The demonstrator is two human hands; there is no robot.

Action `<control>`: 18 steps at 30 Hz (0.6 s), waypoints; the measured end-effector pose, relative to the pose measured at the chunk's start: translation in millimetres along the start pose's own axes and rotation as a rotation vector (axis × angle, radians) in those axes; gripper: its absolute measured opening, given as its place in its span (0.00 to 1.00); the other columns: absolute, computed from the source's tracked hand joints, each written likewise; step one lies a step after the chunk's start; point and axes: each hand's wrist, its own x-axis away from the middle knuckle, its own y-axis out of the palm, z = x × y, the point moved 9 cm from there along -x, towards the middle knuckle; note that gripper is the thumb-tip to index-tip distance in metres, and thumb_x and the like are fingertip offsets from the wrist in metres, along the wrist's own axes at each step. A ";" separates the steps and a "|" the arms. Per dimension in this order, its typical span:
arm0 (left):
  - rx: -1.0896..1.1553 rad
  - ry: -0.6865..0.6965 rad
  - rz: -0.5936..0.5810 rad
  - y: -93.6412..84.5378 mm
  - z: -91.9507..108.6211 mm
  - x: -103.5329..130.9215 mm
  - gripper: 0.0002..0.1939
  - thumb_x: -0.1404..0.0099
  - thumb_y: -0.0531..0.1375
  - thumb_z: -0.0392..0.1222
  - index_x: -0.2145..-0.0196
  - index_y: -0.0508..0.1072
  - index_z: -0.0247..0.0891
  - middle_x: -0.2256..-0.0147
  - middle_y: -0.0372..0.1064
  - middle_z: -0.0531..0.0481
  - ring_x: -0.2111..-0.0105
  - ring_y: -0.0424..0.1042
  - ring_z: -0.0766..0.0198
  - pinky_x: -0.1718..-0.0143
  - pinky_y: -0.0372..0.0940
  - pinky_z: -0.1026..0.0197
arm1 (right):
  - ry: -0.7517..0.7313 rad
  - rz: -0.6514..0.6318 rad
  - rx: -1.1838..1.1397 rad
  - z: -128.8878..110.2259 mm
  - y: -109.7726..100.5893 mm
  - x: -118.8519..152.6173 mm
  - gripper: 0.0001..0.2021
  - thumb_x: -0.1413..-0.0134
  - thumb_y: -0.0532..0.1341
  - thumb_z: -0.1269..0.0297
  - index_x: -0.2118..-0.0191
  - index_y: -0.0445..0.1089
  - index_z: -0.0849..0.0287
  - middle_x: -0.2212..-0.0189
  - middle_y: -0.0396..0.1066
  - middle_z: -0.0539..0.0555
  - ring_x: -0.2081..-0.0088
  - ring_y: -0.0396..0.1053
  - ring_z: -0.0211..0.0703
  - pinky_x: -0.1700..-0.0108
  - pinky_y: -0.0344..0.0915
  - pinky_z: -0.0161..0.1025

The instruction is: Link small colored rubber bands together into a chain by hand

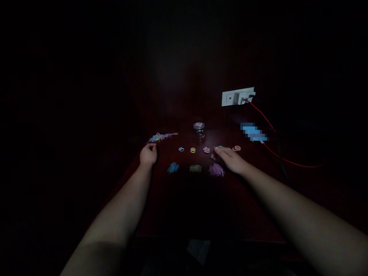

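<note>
A mixed heap of small coloured elastic hair bands lies at the left on the dark red table. My left hand rests just in front of it, fingers curled; whatever they hold, if anything, is hidden. My right hand is held over the right side with thumb and fingers pinched; anything between them is too small to make out. Beside its fingertips are pink bands, and partly behind it green bands and orange bands. Blue bands and yellow bands continue the row leftward.
Nearer me lie a blue pile, a dull yellow pile and a purple pile of bands. A clear lidded jar stands behind. A red cable runs from a wall socket to a blurred-out blue object.
</note>
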 end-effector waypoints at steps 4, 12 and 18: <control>-0.220 0.220 -0.151 27.8 8.3 -15.1 0.14 0.39 0.55 0.42 0.57 0.75 0.42 0.53 0.72 0.46 0.52 0.67 0.52 0.46 0.59 0.52 | -0.012 -0.012 0.021 1.5 1.5 -2.3 0.27 0.39 0.46 0.47 0.69 0.72 0.63 0.73 0.69 0.54 0.71 0.64 0.39 0.67 0.59 0.37; -0.385 0.481 -0.198 62.2 46.4 -41.8 0.18 0.38 0.50 0.37 0.52 0.73 0.40 0.51 0.69 0.44 0.48 0.63 0.54 0.43 0.54 0.54 | 0.030 -0.005 -0.054 6.3 2.2 -4.8 0.27 0.39 0.45 0.46 0.68 0.71 0.63 0.75 0.68 0.53 0.75 0.61 0.36 0.72 0.56 0.35; -0.541 0.463 -0.306 87.9 58.0 -57.4 0.20 0.35 0.49 0.37 0.49 0.71 0.43 0.52 0.69 0.41 0.51 0.64 0.52 0.46 0.55 0.51 | 0.005 0.015 -0.038 2.7 -0.4 -5.2 0.26 0.38 0.45 0.47 0.70 0.70 0.62 0.76 0.68 0.52 0.74 0.62 0.37 0.70 0.57 0.35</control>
